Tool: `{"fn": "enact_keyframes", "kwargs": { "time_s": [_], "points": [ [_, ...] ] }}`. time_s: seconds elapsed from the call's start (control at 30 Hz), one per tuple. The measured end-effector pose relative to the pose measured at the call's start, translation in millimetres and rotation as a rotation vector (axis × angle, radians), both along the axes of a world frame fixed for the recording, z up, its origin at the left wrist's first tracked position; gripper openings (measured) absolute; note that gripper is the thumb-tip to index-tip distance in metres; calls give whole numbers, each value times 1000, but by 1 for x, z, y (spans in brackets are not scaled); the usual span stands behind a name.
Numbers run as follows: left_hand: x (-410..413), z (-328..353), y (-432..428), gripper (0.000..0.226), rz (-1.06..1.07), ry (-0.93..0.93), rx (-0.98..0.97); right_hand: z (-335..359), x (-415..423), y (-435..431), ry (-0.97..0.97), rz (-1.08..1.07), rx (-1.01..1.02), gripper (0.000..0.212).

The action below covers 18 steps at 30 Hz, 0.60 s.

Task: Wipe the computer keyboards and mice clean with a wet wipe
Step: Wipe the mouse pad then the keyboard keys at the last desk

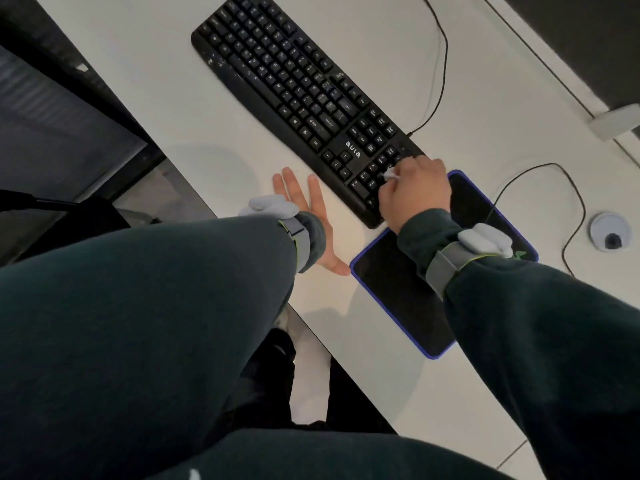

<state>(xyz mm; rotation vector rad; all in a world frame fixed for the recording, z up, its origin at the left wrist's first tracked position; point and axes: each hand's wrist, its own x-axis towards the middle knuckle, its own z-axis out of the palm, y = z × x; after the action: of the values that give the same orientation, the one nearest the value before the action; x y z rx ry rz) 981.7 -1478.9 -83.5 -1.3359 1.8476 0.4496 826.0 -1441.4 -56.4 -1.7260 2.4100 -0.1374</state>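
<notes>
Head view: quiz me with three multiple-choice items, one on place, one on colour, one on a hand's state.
1. The right hand holds the wipe on which part of the keyboard? A left end; B right-end keys; C cable.
2. The mouse pad border is: A red; B blue; C white.
3. The left hand is: A flat on the desk; B gripping the keyboard; C holding a mouse.
Answers: B, the wipe sits by the number keys; B, blue edging rings the pad; A, straight fingers lie on the desk.
</notes>
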Motion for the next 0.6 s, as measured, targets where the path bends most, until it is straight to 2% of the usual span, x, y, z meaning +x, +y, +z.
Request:
{"fn": "enact_keyframes", "kwargs": {
  "time_s": [0.07, 0.1, 0.23, 0.27, 0.4, 0.47, 0.53, 0.6],
  "points": [
    [-1, 0, -1, 181, 8, -11, 5, -3, 16, 10, -41, 108, -81, 9],
    [0, -1, -1, 182, 5, -14, 7, -7, 17, 10, -40, 88, -112, 9],
    [-2, -1, -2, 182, 2, -24, 10, -8, -4, -6, -115, -301, -125, 26],
    [-2, -1, -2, 181, 3, -22, 7, -8, -6, -10, -114, -303, -105, 28],
    [-1, -3, -3, 182, 3, -31, 3, -11, 21, 5, -164, -58, 14, 28],
    [0, -6, -4, 183, 7, -35, 1, -14, 24, 21, -164, -8, 19, 28],
    [2, -9, -5, 183, 13, -21, 0, -15, 13, 17, -156, -72, -33, 27],
    [3, -9, -6, 185, 23, -20, 9, -15, -2, 2, -173, -225, -91, 28]
  ]
}}
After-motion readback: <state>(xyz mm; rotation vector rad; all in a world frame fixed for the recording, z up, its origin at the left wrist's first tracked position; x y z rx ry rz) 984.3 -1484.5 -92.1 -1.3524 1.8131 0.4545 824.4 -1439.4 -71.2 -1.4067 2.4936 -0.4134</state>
